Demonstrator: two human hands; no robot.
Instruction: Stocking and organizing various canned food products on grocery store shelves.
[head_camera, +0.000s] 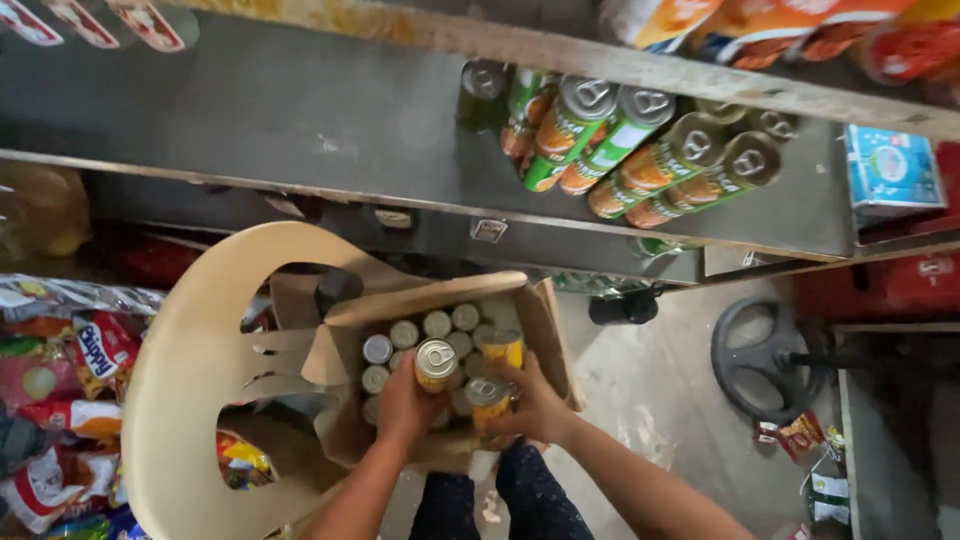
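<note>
Dim shop corner. Dark wooden shelf (300, 120) across top. Beige plastic chair (190, 400) at left. Stained concrete floor (660, 390). Black fan base (760, 360) on floor, right.

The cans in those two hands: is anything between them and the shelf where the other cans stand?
Nothing visible blocks the way. The left hand holds one can and the right hand another can over the cardboard box. Above it the shelf lies open, with bare board left of the standing cans.

Two upright pull-tab cans (436, 362) (487, 398), yellow-orange labels, above the can-filled cardboard box (545, 335).
</note>
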